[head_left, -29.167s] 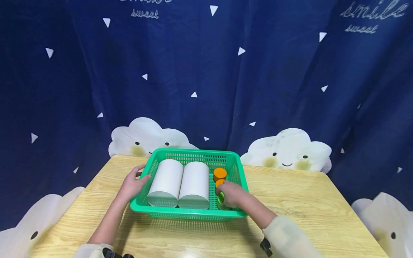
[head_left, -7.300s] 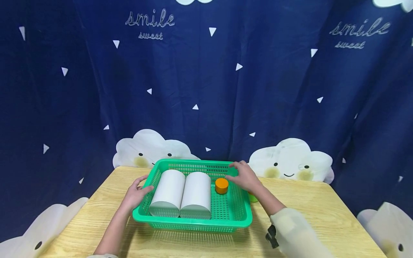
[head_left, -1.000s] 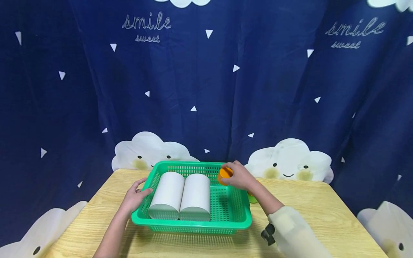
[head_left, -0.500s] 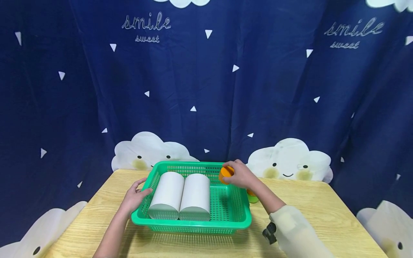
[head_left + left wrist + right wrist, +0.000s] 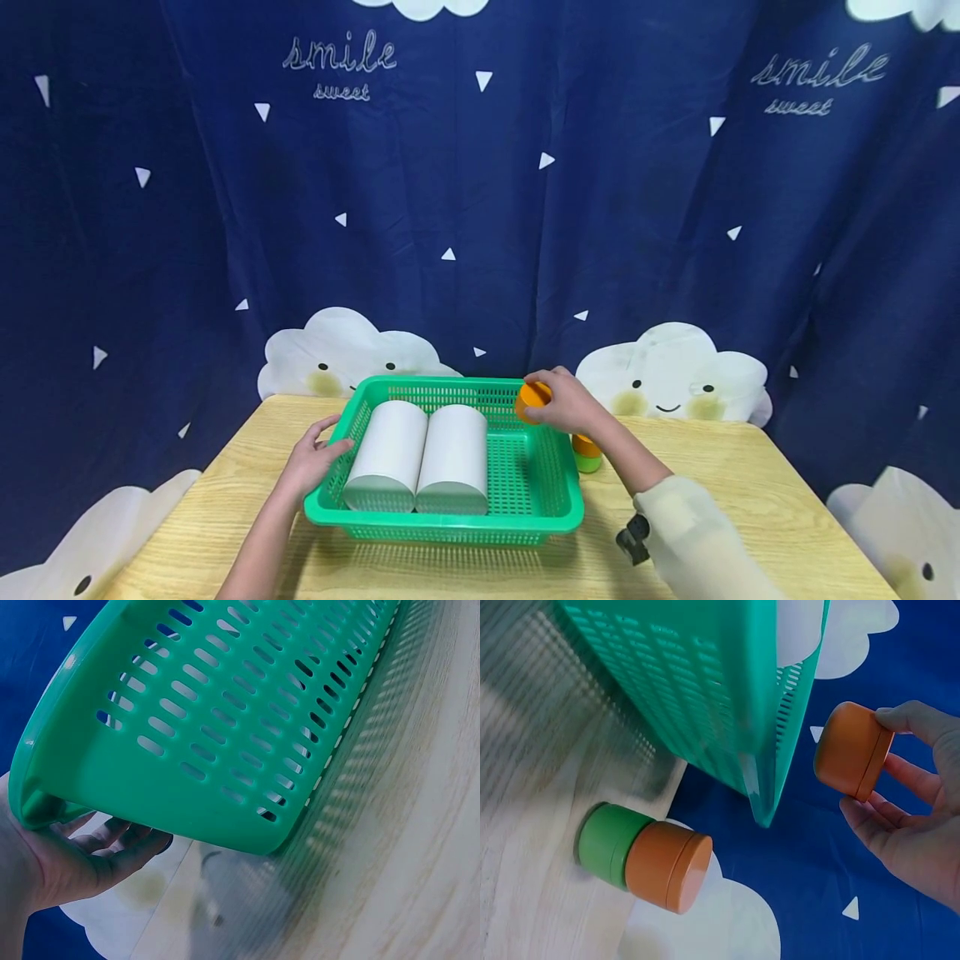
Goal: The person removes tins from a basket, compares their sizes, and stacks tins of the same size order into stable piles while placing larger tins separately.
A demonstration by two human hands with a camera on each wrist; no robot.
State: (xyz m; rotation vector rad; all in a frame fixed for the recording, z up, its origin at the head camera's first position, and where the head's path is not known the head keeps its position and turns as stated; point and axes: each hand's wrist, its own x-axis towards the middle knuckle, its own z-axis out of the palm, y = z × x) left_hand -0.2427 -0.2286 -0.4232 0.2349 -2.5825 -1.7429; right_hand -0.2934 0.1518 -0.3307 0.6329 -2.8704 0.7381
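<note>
My right hand (image 5: 567,406) pinches a small round orange lidded jar (image 5: 847,752) between thumb and fingers, holding it up at the right end of a green basket (image 5: 442,521). My left hand (image 5: 309,462) grips that basket's left rim, thumb on top; in the left wrist view the fingers (image 5: 131,851) curl under the rim. Two large white cylinders (image 5: 387,454) lie side by side in the left and middle of the basket. On the table just right of it, a second orange jar (image 5: 660,862) stands stacked on a green jar (image 5: 607,844).
The basket stands on a light wood table (image 5: 697,492), whose surface extends to its right and front. Behind the table hangs a dark blue curtain (image 5: 637,208) with white clouds and triangles.
The orange and green jars were in the basket at first; later one orange jar remained there. My right hand has since lifted it, moving slightly right and up. The left hand stays put.
</note>
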